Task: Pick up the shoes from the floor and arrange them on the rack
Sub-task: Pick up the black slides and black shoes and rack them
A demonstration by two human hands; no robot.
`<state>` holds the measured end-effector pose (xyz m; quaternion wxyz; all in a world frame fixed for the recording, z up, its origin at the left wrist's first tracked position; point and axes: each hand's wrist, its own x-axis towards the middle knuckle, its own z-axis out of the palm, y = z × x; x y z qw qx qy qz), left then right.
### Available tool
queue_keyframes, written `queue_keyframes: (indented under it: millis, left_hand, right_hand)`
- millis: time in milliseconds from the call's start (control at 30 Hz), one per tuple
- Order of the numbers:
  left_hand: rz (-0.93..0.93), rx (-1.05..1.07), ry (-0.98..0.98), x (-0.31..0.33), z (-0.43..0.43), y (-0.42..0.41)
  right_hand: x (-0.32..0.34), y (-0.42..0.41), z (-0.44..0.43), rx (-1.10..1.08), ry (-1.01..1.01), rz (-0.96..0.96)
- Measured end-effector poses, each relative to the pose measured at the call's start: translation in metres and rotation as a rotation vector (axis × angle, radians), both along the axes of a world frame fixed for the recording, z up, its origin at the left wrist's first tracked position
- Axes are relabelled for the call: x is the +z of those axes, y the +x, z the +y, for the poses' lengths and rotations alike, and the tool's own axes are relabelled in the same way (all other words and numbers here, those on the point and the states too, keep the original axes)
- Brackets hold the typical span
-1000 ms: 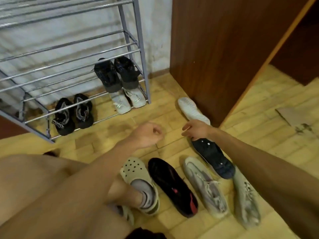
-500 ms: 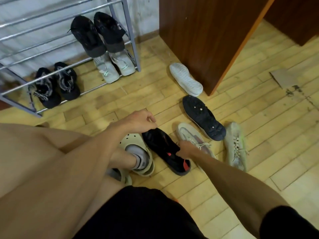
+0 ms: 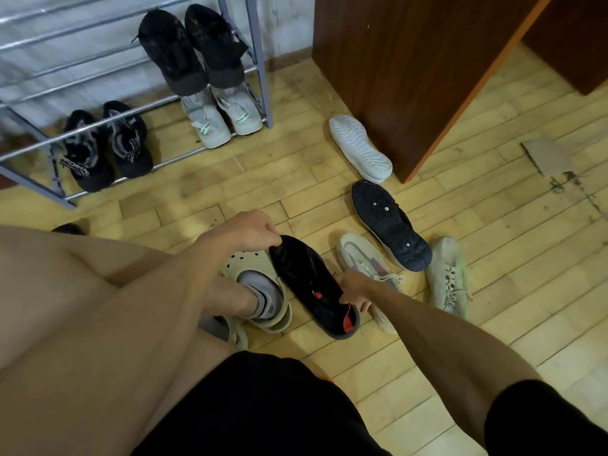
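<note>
A black shoe with a red patch [image 3: 309,284] lies on the wooden floor beside my foot. My left hand [image 3: 246,230] pinches its toe end. My right hand [image 3: 353,289] grips its side near the heel. Around it on the floor lie a grey laced sneaker [image 3: 362,261], a dark shoe [image 3: 390,225] sole up, a pale green sneaker [image 3: 449,274] and a white shoe [image 3: 360,148] sole up. The metal rack [image 3: 260,60] at the upper left holds three pairs: black shoes [image 3: 190,47] above, light grey ones [image 3: 223,118] and black-grey ones [image 3: 105,146] on the lowest rails.
My foot in a cream clog with a grey sock [image 3: 260,291] rests left of the black shoe. A brown wooden cabinet [image 3: 411,67] stands at the upper right, right next to the white shoe. A scrap of cardboard [image 3: 547,156] lies on the floor at far right.
Both hands have come down from near the white and dark shoes onto the black shoe with the red patch. The view has tilted down and closer to the floor.
</note>
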<state>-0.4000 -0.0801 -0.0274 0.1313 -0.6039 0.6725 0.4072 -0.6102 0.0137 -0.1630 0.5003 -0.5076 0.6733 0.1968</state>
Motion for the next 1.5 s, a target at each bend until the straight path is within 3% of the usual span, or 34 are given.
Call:
queue_keyframes:
  millis: [100, 233, 433, 600, 800, 1000, 1267, 1400, 1500]
  left_hand:
    - [0.028, 0.031, -0.023, 0.005, 0.003, -0.002]
    - [0.045, 0.07, 0.019, 0.012, 0.006, -0.005]
    - [0.205, 0.442, 0.097, 0.023, 0.008, 0.007]
    - [0.347, 0.591, 0.138, 0.062, -0.003, 0.007]
    - [0.603, 0.779, -0.035, 0.134, -0.013, 0.016]
    - [0.776, 0.853, -0.391, 0.228, -0.018, 0.069]
    - [0.804, 0.875, -0.619, 0.295, 0.006, 0.173]
    - [0.818, 0.913, -0.574, 0.286, 0.026, 0.236]
    - [0.769, 1.08, -0.593, 0.261, 0.044, 0.291]
  right_hand:
    - [0.013, -0.008, -0.004, -0.179, 0.039, -0.106]
    - [0.051, -0.018, -0.028, -0.208, -0.035, -0.176]
    - [0.112, -0.022, -0.065, -0.252, -0.245, -0.183]
    - [0.181, -0.003, -0.095, -0.356, -0.378, -0.377]
    - [0.274, 0.043, -0.13, -0.314, -0.647, -0.593]
    - [0.373, 0.104, -0.144, -0.191, -0.804, -0.826]
    - [0.451, 0.224, -0.155, 0.108, -0.807, -0.712]
    - [0.448, 0.286, -0.155, 0.163, -0.743, -0.656]
    - [0.426, 0.331, -0.157, 0.183, -0.721, -0.611]
